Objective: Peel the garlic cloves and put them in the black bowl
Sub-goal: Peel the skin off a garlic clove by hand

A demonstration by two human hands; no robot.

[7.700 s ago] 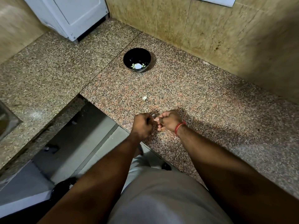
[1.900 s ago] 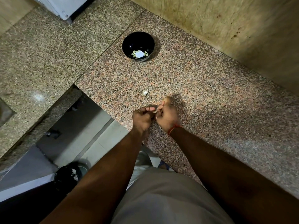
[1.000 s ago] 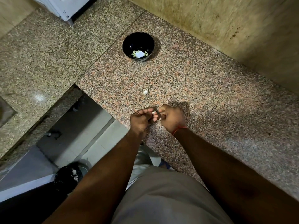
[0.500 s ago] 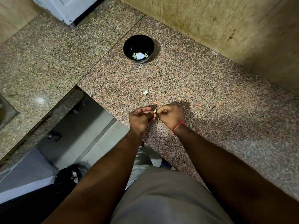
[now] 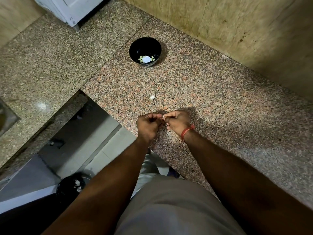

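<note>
A small pale garlic clove (image 5: 163, 119) is almost hidden between the two hands just above the near edge of the speckled pink-brown granite counter (image 5: 220, 102). The left hand (image 5: 147, 127) has its fingers curled, fingertips meeting those of the right hand (image 5: 178, 122), which is also curled and pinches the same clove; how much skin remains on it cannot be told. A red thread band (image 5: 186, 132) circles the right wrist. At 12 o'clock from the hands, near them, a loose white garlic piece (image 5: 152, 97) lies on the counter. Farther at 12 o'clock, well apart, stands the round glossy black bowl (image 5: 135, 50), holding several pale peeled cloves (image 5: 141, 59). At 7 o'clock, on the floor below, is a black waste bin (image 5: 70, 189).
</note>
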